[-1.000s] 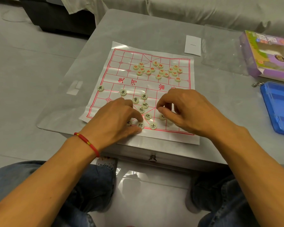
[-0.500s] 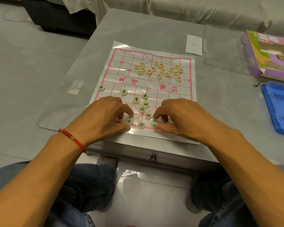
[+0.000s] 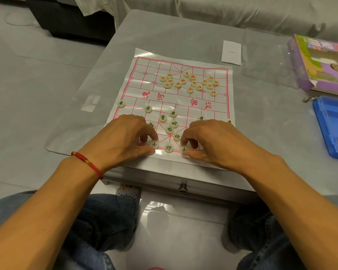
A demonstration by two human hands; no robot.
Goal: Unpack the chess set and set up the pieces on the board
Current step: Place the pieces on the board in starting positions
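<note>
The step in hand is laying out the black back rank on the board (image 3: 176,102), a thin printed sheet that lies flat on the tabletop (image 3: 164,32) with its near border along the tabletop's near edge. The left hand (image 3: 123,139) pinches one black advisor piece (image 3: 154,144) between thumb and forefinger, the disc resting on the sheet just left of the general piece (image 3: 168,148). The right hand (image 3: 213,141) pinches the other advisor (image 3: 183,149) the same way, just right of the general. Both sets of fingers are curled around their discs, which seem to sit at or near their proper points in the palace.

Other black pieces lie loose toward the board's middle: two cannon pieces (image 3: 173,133) just beyond the fingers, and several soldiers further out. The red pieces (image 3: 189,82) sit in an unsorted cluster on the far half.

The next move likely calls for letting go of both advisors and reaching for the pieces that flank them, sliding each one along the near row without knocking those already placed. The light sheet could shift under a push.
</note>
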